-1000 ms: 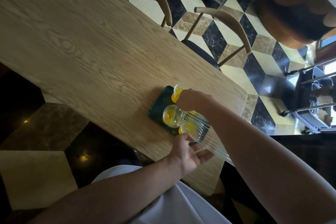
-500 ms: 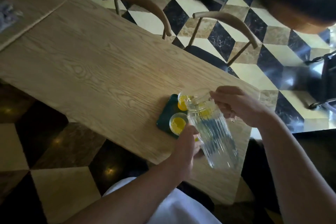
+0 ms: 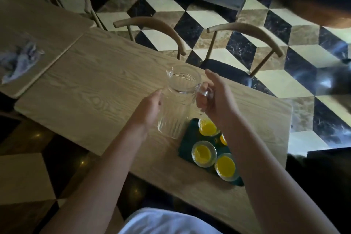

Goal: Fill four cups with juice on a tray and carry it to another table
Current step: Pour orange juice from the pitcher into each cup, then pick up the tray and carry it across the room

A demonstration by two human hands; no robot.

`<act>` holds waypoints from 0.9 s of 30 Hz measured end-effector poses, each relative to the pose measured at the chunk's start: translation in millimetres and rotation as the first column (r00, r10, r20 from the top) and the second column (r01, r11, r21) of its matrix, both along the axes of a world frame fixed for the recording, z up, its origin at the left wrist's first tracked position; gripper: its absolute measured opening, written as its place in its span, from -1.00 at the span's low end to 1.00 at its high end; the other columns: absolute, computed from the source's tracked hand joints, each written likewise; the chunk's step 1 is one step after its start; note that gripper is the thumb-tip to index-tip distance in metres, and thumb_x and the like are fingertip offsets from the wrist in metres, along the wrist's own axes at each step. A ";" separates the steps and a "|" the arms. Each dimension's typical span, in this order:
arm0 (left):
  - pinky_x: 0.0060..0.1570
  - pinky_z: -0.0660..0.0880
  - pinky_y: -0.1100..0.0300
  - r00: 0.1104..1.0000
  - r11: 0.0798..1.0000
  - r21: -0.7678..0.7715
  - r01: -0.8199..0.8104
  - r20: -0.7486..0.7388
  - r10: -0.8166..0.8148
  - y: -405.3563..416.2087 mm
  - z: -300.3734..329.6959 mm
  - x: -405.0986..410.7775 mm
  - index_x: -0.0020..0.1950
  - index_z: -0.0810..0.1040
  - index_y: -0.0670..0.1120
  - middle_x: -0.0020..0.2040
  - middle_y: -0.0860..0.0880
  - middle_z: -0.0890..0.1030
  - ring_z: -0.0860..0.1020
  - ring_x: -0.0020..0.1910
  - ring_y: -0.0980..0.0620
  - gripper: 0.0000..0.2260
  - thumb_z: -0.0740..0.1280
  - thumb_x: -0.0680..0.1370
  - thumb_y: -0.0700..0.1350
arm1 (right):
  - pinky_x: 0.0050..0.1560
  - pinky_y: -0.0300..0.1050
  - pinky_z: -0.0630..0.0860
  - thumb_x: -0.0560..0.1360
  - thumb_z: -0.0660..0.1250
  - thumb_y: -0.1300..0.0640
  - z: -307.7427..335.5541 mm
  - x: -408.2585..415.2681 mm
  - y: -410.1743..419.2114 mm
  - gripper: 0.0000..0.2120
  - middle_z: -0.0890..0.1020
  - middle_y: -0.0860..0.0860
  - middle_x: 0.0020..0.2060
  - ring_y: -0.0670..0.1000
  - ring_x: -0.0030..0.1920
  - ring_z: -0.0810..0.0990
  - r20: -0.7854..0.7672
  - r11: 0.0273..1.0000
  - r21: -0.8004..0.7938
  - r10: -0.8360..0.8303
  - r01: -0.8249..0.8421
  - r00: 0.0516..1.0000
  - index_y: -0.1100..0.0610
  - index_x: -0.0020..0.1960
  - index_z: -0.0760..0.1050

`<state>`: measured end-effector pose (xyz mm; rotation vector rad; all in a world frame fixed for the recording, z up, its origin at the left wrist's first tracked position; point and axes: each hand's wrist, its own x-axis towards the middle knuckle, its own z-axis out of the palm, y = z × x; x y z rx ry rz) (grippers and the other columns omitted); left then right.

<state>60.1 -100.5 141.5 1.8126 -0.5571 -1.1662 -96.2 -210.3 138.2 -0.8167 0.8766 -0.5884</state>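
On dark tray (image 3: pixel 187 145), four cups (image 3: pixel 204 154) hold juice; pitcher (image 3: pixel 175 100) empty.

I see a clear ribbed glass pitcher (image 3: pixel 176 100) that looks empty, standing upright on the wooden table (image 3: pixel 91 85). My right hand (image 3: pixel 214 100) is at its handle, my left hand (image 3: pixel 150 108) lies against its side. Just beside it is a dark green tray (image 3: pixel 190 138) with four glass cups (image 3: pixel 204 154) of yellow juice; my right forearm partly hides one
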 end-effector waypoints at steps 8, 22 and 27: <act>0.30 0.47 -0.03 0.959 0.973 0.136 0.186 0.192 -0.210 -60.2 -41.3 68.0 0.08 0.65 -0.14 0.25 -0.17 0.65 0.57 0.26 -0.14 -0.62 0.07 0.54 -0.06 | -0.46 -0.10 0.09 0.50 0.21 0.15 -58.3 76.8 -2.9 -0.70 0.34 -0.04 -0.59 -0.03 -0.58 0.22 -0.146 0.881 0.248 -0.377 0.402 0.915 0.05 -0.40 0.28; 0.07 0.46 0.49 0.953 0.971 -0.069 0.228 0.219 -0.208 -54.8 -160.9 80.3 0.56 0.22 0.29 0.37 0.21 0.54 0.53 0.30 0.25 -0.17 0.48 0.43 -0.23 | -0.50 -0.30 0.17 0.30 0.28 0.07 -116.2 95.9 -40.9 -0.68 0.30 -0.06 -0.62 -0.05 -0.58 0.19 -0.208 0.962 -0.184 -0.237 0.200 0.949 0.01 -0.58 0.28; 0.42 0.42 0.01 0.969 0.975 -0.087 0.203 0.161 -0.188 -54.2 -176.9 82.6 0.58 0.23 0.19 0.45 0.11 0.49 0.42 0.45 0.16 -0.21 0.52 0.48 -0.24 | -0.53 -0.28 0.19 0.29 0.28 0.07 -120.2 101.7 -45.0 -0.69 0.31 -0.04 -0.63 -0.05 -0.58 0.22 -0.251 0.967 -0.198 -0.208 0.160 0.945 0.02 -0.59 0.29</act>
